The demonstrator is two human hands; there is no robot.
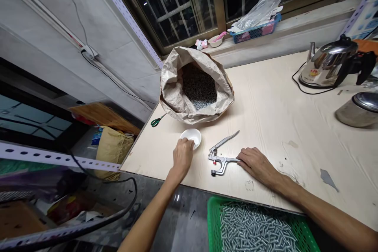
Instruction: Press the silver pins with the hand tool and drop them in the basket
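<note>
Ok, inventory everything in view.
pliers: one, silver, mid-table
bowl: one, white, left of pliers
sack: one, off-white, table's far side
metal pieces: many, dark-to-silver, in sack
scissors: one, green-handled, table's left edge
crate: one, green, below table edge
metal rods: many, silver, in crate
table: one, pale, centre
kettle: one, silver-black, table's right
canister: one, silver, nearer than kettle
basket: one, blue, windowsill
plastic bag: one, clear, on basket
dish: one, cream, windowsill
bag: one, yellow-tan, floor left
clutter: uncountable, mixed, lower left
left grip: one, bare, at bowl
right grip: one, bare, on pliers
</note>
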